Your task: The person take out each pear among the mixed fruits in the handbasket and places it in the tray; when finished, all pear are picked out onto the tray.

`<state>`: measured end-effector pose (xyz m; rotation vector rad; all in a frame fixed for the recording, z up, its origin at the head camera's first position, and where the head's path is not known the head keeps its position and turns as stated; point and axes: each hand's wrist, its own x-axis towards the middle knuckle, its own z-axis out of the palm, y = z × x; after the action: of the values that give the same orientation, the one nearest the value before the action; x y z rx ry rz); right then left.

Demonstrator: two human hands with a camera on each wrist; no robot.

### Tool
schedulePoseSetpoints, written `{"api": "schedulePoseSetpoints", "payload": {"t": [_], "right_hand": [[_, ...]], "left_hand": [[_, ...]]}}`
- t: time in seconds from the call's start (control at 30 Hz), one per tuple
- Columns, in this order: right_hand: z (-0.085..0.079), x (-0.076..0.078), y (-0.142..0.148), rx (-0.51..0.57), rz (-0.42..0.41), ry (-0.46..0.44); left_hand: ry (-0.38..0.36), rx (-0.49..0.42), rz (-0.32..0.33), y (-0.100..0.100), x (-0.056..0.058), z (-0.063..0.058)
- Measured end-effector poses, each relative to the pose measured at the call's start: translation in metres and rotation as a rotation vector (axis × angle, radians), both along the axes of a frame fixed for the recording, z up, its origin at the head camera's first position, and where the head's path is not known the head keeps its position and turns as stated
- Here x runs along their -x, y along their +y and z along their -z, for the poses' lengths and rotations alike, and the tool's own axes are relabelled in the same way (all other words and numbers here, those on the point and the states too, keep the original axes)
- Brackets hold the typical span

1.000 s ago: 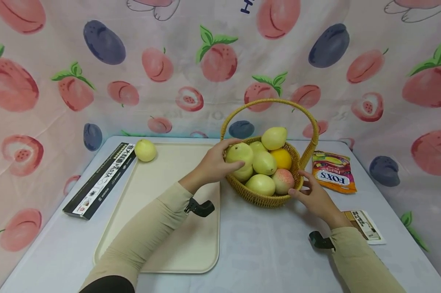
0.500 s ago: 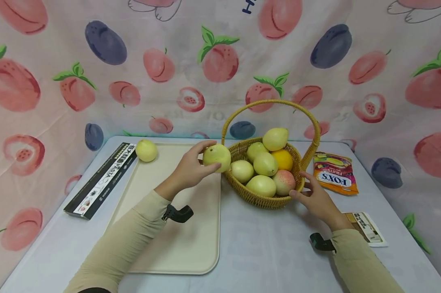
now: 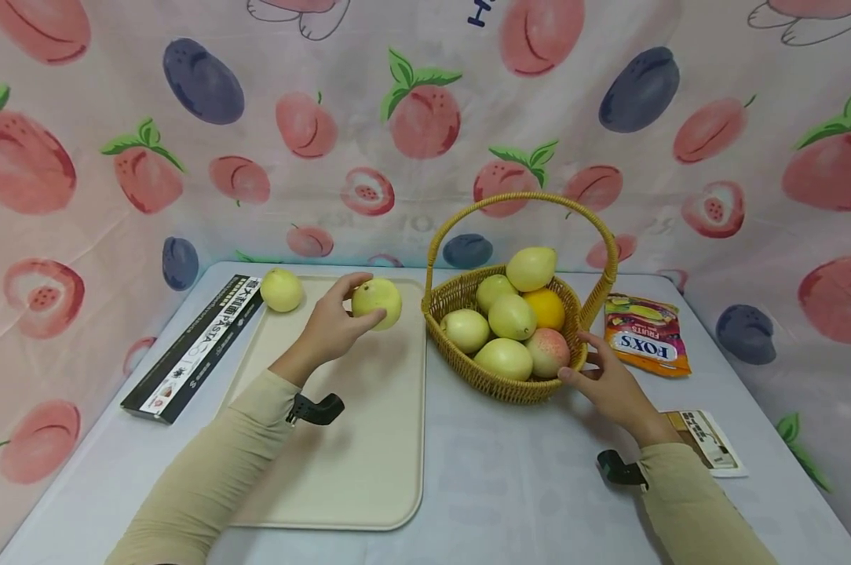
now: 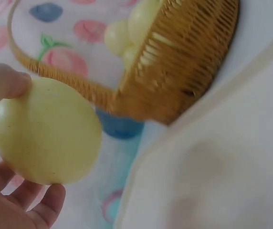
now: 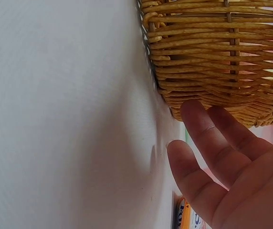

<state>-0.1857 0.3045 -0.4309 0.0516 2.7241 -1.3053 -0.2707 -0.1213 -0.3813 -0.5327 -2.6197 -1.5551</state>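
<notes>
In my left hand (image 3: pixel 329 326) I hold a round, pale yellow-green pear (image 3: pixel 378 303) above the tray (image 3: pixel 369 471). The left wrist view shows the thumb on one side of this pear (image 4: pixel 50 133) and bent fingers on the other. My right hand (image 3: pixel 612 390) grips the right front rim of the woven basket (image 3: pixel 499 386), near the handle's base. Several fingertips (image 5: pixel 194 112) touch its outer wall in the right wrist view. Several yellow-green fruits (image 3: pixel 505 359), an orange (image 3: pixel 544 308) and a peach (image 3: pixel 548 351) sit inside the basket.
Another yellow-green fruit (image 3: pixel 281 290) rests at the tray's far left corner. Left of the tray lies a long black pasta box (image 3: pixel 192 349). A candy bag (image 3: pixel 647 335) lies right of the basket, with a brown-and-white packet (image 3: pixel 704 441) nearer the front. A fruit-print cloth (image 3: pixel 425 125) hangs behind.
My left hand has lifted the pear from the basket's left side and carried it left over the tray. The right hand stays at the basket's rim.
</notes>
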Motion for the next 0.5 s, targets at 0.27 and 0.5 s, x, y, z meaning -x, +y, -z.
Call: {"api": "schedulePoseSetpoints", "payload": {"t": [0.27, 0.5], "right_hand": [[-0.001, 0.000, 0.001, 0.004, 0.003, -0.009], [0.000, 0.001, 0.001, 0.023, 0.001, -0.011]], "left_hand": [[-0.057, 0.014, -0.087, -0.017, 0.015, 0.014], [-0.043, 0.030, -0.117, -0.027, 0.034, 0.025]]}}
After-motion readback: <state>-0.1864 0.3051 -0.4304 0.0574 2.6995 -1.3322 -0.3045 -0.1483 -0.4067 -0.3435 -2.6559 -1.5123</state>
